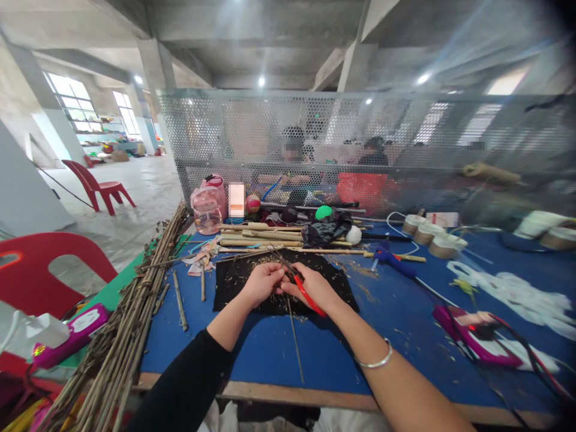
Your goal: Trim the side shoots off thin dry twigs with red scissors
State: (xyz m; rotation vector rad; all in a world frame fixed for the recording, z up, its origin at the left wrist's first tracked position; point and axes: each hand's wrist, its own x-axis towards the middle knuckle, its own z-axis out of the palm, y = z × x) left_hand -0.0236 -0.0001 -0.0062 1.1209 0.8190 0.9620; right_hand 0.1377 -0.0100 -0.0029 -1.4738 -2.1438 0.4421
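Observation:
Over a black cloth point(231, 288) strewn with small clippings, my two hands work close together. My right hand point(315, 285) is closed round red-handled shears point(309, 297), whose dark blades point up and to the left. My left hand point(264, 283) is pinched on a thin twig point(294, 336) that runs down toward the table's front edge. The fingertips of both hands nearly meet, so the exact grip on the twig is partly hidden.
A bundle of long twigs point(130, 324) lies along the left side of the blue table point(265, 360). Behind the cloth are bamboo sticks point(256, 235) and a pink jug point(207, 210). To the right are a blue glue gun point(393, 259), a purple power strip point(477, 342) and white strips point(508, 294). A perforated metal screen point(202, 132) closes the back.

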